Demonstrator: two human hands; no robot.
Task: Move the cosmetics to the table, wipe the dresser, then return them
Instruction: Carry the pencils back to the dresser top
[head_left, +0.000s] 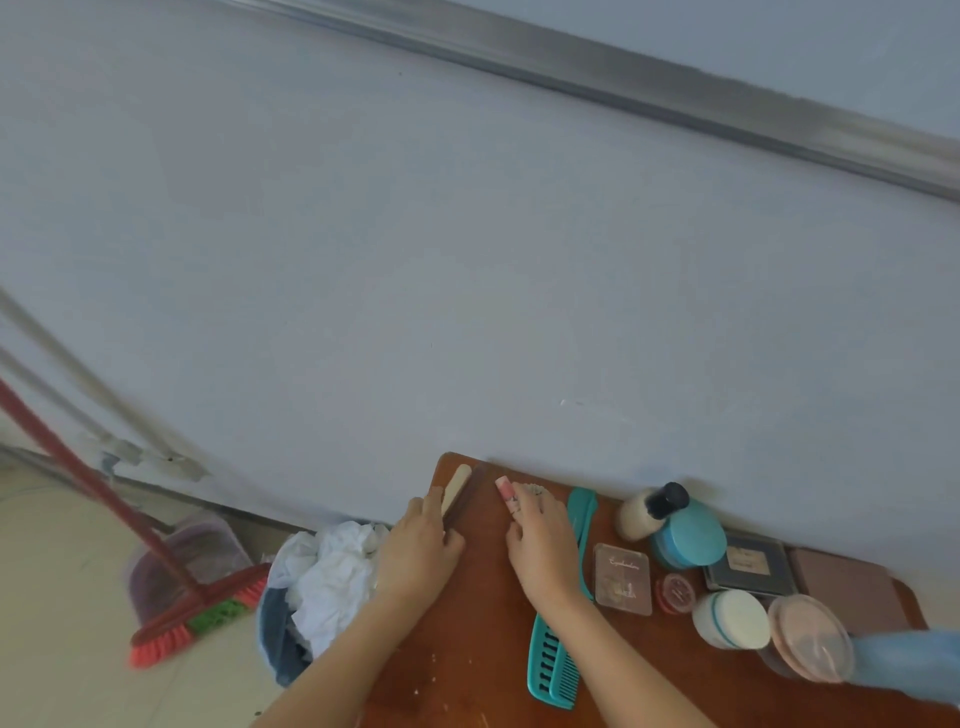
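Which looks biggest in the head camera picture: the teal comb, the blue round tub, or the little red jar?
1. teal comb, by far the longest
2. blue round tub
3. little red jar, smallest

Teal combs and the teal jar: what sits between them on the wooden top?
In the head view, the square palette lies between the combs and the jar.

Smooth brown wooden table (467, 649), glossy teal plastic comb (553, 670), matt wall (467, 260).
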